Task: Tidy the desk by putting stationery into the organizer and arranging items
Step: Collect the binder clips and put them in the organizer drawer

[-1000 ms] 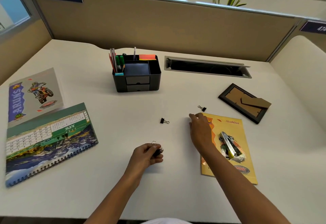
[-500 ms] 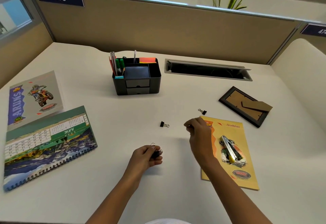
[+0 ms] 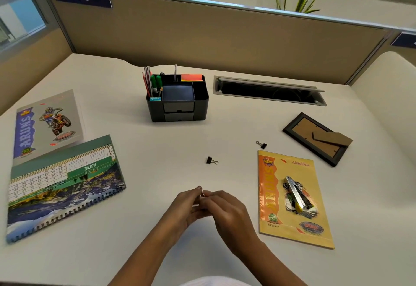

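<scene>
My left hand point(image 3: 186, 209) and my right hand point(image 3: 227, 213) meet low over the middle of the desk, both pinching small binder clips point(image 3: 202, 195) between them; only a wire loop shows. Two more black binder clips lie loose: one point(image 3: 211, 160) just beyond my hands, another point(image 3: 261, 144) further right. The black organizer point(image 3: 200, 108) stands at the back centre with pens, pencils and sticky notes in it. A stapler point(image 3: 298, 195) lies on a yellow notebook point(image 3: 270, 195) to the right.
A spiral calendar point(image 3: 63, 186) and a grey notebook point(image 3: 48, 126) lie at the left. A dark picture frame point(image 3: 317, 139) lies face down at the right. A cable slot point(image 3: 267, 91) opens behind it. Partition walls enclose the desk.
My right hand has pulled back from the yellow notebook's corner and come left to meet my left hand, which kept holding its clips in place.
</scene>
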`<state>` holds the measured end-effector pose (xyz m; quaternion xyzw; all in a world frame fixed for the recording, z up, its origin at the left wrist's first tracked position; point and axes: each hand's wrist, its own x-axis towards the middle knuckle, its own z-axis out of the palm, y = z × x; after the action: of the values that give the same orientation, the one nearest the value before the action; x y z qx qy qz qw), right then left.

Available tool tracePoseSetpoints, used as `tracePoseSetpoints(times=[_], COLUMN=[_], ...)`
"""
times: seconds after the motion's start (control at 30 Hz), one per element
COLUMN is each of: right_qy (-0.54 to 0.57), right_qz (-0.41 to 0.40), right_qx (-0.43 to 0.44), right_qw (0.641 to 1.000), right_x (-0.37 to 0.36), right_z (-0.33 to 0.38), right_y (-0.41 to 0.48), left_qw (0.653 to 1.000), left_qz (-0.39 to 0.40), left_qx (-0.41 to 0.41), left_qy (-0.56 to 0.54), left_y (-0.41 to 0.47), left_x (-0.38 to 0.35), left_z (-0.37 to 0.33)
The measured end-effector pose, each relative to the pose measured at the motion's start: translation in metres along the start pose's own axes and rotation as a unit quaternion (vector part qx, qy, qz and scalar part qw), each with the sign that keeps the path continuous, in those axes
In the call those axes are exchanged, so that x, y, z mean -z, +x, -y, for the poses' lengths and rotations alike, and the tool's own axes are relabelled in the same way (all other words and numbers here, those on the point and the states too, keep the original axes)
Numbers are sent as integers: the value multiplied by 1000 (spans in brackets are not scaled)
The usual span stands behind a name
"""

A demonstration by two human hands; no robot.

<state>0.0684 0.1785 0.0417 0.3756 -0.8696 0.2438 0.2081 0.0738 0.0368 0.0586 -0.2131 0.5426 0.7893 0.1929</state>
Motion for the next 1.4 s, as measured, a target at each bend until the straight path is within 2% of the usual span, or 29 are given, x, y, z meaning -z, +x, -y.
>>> tracePoseSetpoints(times=[0.13,0.23,0.3,0.5,0.63,0.77,0.93,1.03,1.2,1.3,1.4], right_qy=[33,87,74,-13,-66,-59,29,64,33,41,94], right_qz=[1,-49,-54,90,146,121,42,31,85,103,85], right_qx=[6,-59,-119,-224,-171,-186,-190,-125,-3,-4,-46], right_qw=[999,993,989,970,972,973,980,990,996,994,991], right_x=[2,5,-3,-47,-58,-63,-39,-20,-16,-20,-16], right_z=[0,-7,-25,-75,-81,-83,-63,-45,-26,-29,-37], right_y=[2,15,28,64,69,64,67,67,51,46,51], left_qw=[1000,999,997,994,994,992,994,993,996,989,987], left_qz=[23,-25,-59,-82,-91,-100,-97,-102,-67,-74,-80], left_qx=[-8,-16,-13,-8,-3,0,4,11,2,39,50], left_qy=[19,-16,-39,-65,-67,-73,-54,-58,-65,-122,-131], left_y=[3,6,6,8,12,17,25,27,24,27,31], left_x=[8,9,10,12,13,15,15,9,-1,-1,0], left_z=[0,-4,-6,-11,-13,-16,-18,-22,-28,-30,-33])
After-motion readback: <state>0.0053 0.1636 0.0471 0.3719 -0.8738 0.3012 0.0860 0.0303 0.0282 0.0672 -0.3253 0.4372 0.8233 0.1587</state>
